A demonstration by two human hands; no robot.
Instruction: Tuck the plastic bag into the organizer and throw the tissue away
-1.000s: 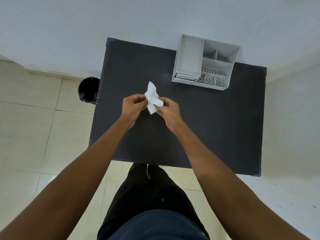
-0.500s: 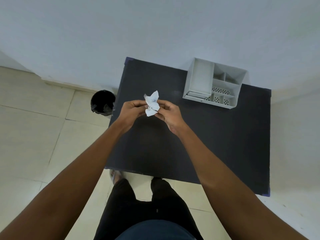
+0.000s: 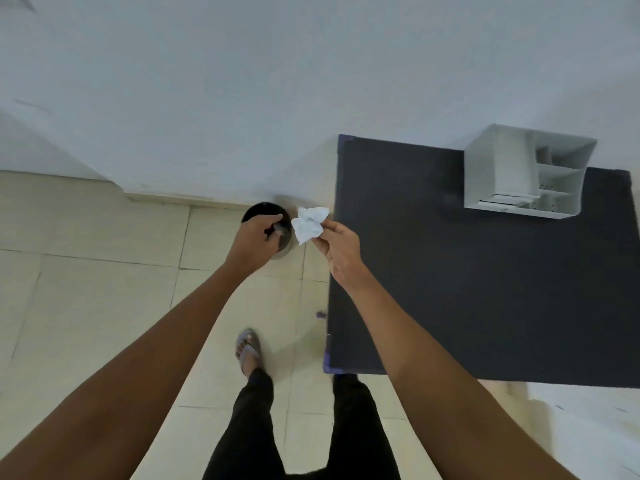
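on the left my left hand is over the black bin on the floor, its fingers curled and holding nothing that i can see. just to its right, the tissue is crumpled and pinched in the fingertips of my right hand, beside the bin rim and at the counter edge. far right, the white organizer stands on the counter by the wall; the bag i cannot make out.

Both my bare forearms reach up from the lower corners toward frame centre. My left hand is loosely curled, empty. My right hand, just right of it, pinches something between thumb and fingertips.
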